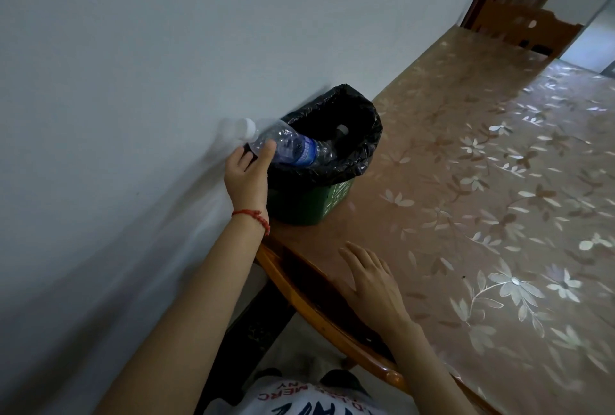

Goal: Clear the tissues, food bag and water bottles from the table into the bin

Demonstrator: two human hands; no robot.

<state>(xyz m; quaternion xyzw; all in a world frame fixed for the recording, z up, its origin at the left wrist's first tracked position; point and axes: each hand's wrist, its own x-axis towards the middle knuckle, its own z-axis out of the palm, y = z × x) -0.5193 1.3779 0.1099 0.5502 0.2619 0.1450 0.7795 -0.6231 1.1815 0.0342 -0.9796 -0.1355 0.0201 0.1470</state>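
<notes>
A clear water bottle [293, 145] with a white cap and a blue label lies tilted over the rim of the green bin [312, 201], its base inside the black liner bag [359, 121]. My left hand [248, 178], with a red bracelet at the wrist, grips the bottle near its neck. Deep inside the bin a second bottle's cap [342, 130] shows. My right hand [369, 281] rests flat and empty on the table [466, 181] near its front edge, fingers spread.
The bin stands on the table's left end against a pale wall [133, 65]. The table carries a flowered cover and a wooden edge [299, 281]. A wooden chair back [519, 28] stands at the far end.
</notes>
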